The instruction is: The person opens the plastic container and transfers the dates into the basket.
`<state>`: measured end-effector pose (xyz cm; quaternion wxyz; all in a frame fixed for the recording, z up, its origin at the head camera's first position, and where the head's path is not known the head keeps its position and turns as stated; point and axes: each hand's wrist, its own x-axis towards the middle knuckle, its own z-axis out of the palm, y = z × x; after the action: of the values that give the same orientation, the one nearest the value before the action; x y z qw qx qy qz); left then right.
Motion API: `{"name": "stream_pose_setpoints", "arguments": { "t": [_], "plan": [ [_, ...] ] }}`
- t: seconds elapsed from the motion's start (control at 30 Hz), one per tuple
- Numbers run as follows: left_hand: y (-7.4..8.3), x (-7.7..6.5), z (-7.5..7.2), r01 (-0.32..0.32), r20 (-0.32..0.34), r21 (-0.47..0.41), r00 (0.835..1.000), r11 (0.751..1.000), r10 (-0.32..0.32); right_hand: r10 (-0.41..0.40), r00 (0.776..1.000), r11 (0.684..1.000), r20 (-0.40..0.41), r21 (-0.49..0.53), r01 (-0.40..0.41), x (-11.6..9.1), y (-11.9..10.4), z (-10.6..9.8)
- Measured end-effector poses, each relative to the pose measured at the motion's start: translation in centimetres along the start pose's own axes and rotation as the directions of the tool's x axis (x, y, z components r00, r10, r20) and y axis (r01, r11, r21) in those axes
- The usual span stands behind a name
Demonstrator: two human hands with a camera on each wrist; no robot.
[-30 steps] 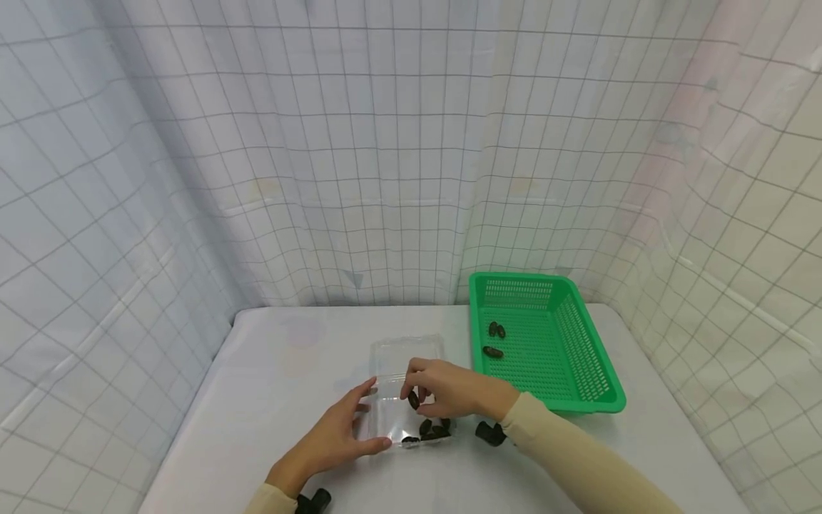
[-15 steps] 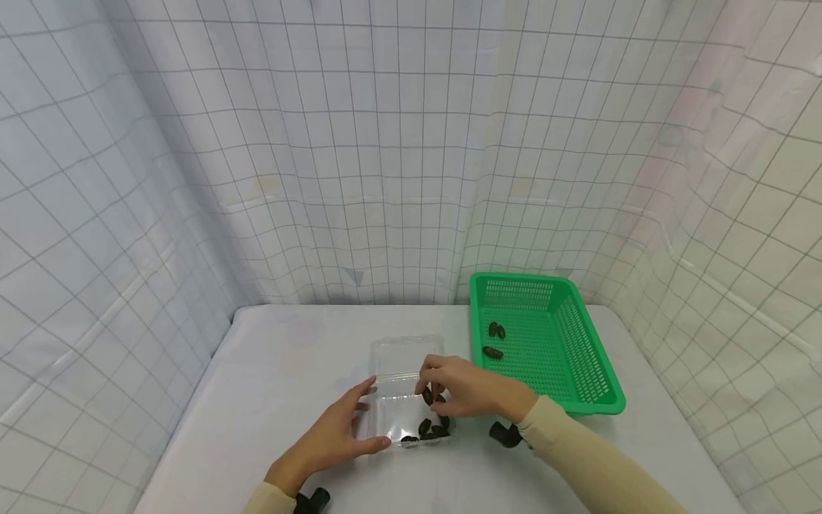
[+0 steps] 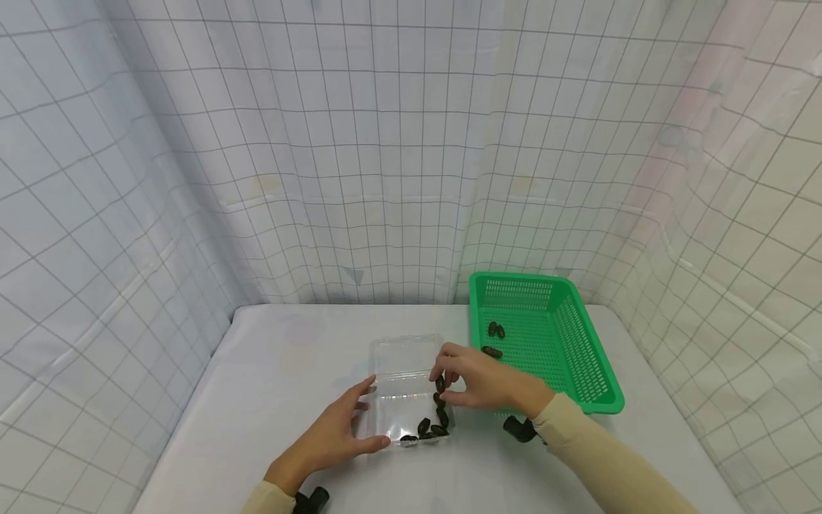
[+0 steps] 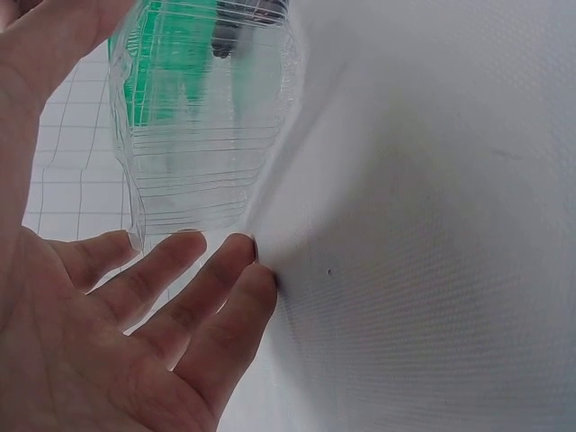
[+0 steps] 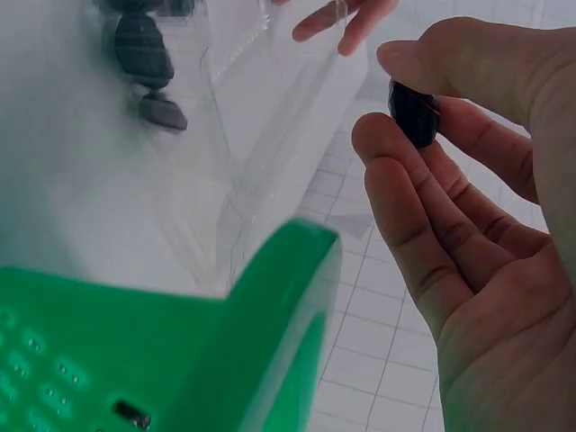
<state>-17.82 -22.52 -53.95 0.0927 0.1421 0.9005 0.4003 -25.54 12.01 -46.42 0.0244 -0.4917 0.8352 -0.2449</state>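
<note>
A clear plastic clamshell box (image 3: 401, 408) lies on the table with its lid (image 3: 404, 353) folded back. Several dark oval pieces (image 3: 442, 417) sit along its near and right sides. My right hand (image 3: 484, 378) is over the box's right side; thumb and fingers pinch one dark oval piece (image 5: 414, 115), whose exact kind I cannot tell. Lightly bent, the fingers of my left hand (image 3: 330, 434) touch the box's left side, and the left thumb reaches its near left corner. In the left wrist view those fingertips (image 4: 238, 247) meet the clear plastic edge.
A green slotted basket (image 3: 606, 375) stands right of the box, beneath the right forearm's far side. Three dark oval pieces (image 3: 492, 352) lie in its left part. White cloth covers the table (image 3: 276, 371); gridded curtains (image 3: 385, 178) hang behind and on both sides.
My right hand has moved rightward and slightly away from me, from the box's middle to its right side, still pinching a dark oval piece. The left hand stays put.
</note>
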Motion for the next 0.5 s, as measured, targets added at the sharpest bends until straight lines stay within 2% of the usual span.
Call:
{"name": "stream_pose_setpoints", "arguments": {
  "t": [0.2, 0.5],
  "plan": [
    [0.2, 0.0, 0.0, 0.004, -0.002, 0.009, 1.000, 1.000, -0.004, 0.011, 0.999, 1.000, -0.047, -0.018, -0.012, -0.8, 0.5, -0.7],
    [0.3, 0.0, 0.0, 0.007, -0.003, 0.011, 1.000, 1.000, -0.007, 0.091, 0.995, 0.996, -0.029, 0.007, -0.091, -1.7, 1.5, -1.7]
  ]
}}
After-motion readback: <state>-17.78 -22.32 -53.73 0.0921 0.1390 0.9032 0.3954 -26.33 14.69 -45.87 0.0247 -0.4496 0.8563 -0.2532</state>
